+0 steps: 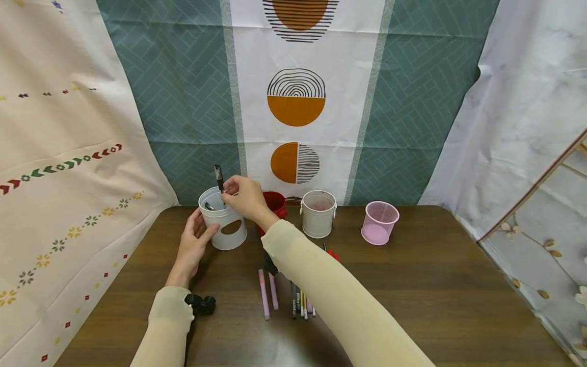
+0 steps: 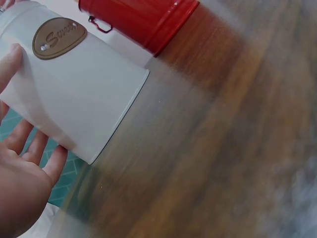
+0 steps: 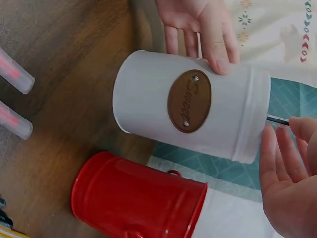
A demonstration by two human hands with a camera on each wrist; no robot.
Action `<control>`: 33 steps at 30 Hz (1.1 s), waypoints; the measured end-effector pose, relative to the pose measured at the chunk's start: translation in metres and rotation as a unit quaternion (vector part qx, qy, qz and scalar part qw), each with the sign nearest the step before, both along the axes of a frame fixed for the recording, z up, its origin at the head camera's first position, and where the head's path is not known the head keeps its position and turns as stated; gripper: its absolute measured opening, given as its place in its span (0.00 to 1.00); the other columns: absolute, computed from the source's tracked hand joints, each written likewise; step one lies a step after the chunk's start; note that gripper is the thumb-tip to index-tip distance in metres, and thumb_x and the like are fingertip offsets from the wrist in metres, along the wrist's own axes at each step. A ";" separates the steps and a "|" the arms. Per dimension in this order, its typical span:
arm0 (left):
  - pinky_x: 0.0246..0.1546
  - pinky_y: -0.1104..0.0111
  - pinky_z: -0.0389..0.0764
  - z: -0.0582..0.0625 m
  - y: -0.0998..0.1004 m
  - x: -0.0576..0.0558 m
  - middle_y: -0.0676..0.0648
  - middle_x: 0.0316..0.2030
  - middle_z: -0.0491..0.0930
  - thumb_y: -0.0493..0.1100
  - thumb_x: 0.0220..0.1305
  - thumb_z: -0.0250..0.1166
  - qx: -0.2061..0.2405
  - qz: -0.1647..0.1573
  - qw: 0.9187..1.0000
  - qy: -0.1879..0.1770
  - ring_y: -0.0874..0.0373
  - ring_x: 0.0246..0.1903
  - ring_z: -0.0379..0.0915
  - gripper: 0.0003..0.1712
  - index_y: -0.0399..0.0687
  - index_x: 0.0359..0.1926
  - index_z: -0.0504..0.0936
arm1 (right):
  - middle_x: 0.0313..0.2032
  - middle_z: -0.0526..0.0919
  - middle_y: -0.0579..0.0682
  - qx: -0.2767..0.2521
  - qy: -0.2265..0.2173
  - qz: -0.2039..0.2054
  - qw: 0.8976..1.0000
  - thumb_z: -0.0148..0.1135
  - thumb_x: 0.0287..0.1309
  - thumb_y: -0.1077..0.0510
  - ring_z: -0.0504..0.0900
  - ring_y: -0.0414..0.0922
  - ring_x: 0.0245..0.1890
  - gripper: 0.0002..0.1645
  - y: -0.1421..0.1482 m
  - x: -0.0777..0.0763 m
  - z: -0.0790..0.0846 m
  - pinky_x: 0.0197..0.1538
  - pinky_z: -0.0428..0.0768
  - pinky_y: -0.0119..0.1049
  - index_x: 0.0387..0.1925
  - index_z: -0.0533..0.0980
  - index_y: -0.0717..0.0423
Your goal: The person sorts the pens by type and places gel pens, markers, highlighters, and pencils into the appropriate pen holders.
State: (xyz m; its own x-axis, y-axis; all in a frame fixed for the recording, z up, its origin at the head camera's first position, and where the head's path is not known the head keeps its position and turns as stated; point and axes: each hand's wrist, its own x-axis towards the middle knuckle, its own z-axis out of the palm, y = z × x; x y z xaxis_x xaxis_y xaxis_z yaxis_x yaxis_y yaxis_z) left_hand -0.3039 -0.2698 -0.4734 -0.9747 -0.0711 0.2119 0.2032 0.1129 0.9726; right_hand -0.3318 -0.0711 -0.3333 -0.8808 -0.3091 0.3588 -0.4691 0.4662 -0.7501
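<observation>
At the left of the table stands a white metal can [image 1: 231, 238] with a brown oval label [image 3: 190, 101]. My left hand [image 1: 192, 244] holds it from the left side, thumb on its front and fingers around the far side. Over the rim, my right hand [image 1: 247, 199] pinches a black pen [image 1: 219, 178] between thumb and fingertips. The pen stands nearly upright, its lower end inside the can. Another dark pen [image 1: 209, 206] leans inside the same can. A red bucket [image 3: 138, 193] sits just right of the can, partly hidden by my right hand in the head view.
Farther right stand a cream bucket [image 1: 317, 219] with side handles and a pink mesh cup [image 1: 379, 224]. Two pink markers [image 1: 263, 294] lie in front, beside a bunch of pencils and pens [image 1: 301, 303] partly under my right forearm. A patterned cloth hangs behind the table.
</observation>
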 end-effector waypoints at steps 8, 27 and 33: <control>0.80 0.44 0.56 0.002 0.001 -0.002 0.41 0.82 0.56 0.47 0.78 0.66 0.000 -0.002 1.000 0.004 0.44 0.80 0.52 0.46 0.56 0.86 0.50 | 0.44 0.92 0.52 0.001 -0.017 -0.002 1.000 0.71 0.69 0.60 0.89 0.42 0.41 0.11 0.001 0.001 -0.003 0.43 0.85 0.24 0.51 0.85 0.57; 0.81 0.46 0.54 0.003 0.001 -0.001 0.41 0.82 0.56 0.43 0.77 0.66 0.005 0.003 1.000 0.005 0.45 0.80 0.52 0.47 0.54 0.86 0.49 | 0.39 0.91 0.48 0.091 0.055 0.040 0.993 0.64 0.69 0.59 0.87 0.43 0.40 0.09 0.076 0.019 0.030 0.44 0.84 0.30 0.47 0.86 0.53; 0.81 0.46 0.54 0.001 0.000 0.000 0.41 0.82 0.56 0.42 0.77 0.66 0.005 0.002 1.000 0.002 0.45 0.80 0.51 0.47 0.54 0.86 0.49 | 0.34 0.90 0.47 0.124 0.048 0.033 0.991 0.67 0.68 0.59 0.84 0.43 0.35 0.05 0.107 0.040 0.029 0.41 0.81 0.31 0.41 0.86 0.54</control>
State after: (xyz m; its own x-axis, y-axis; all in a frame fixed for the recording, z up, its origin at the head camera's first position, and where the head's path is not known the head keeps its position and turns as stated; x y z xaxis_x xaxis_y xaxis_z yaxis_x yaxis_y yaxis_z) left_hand -0.3042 -0.2699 -0.4722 -0.9735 -0.0771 0.2152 0.2069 0.1035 0.9729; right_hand -0.2923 0.0360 -0.3041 -0.8218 -0.4530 0.3457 -0.5676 0.5967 -0.5673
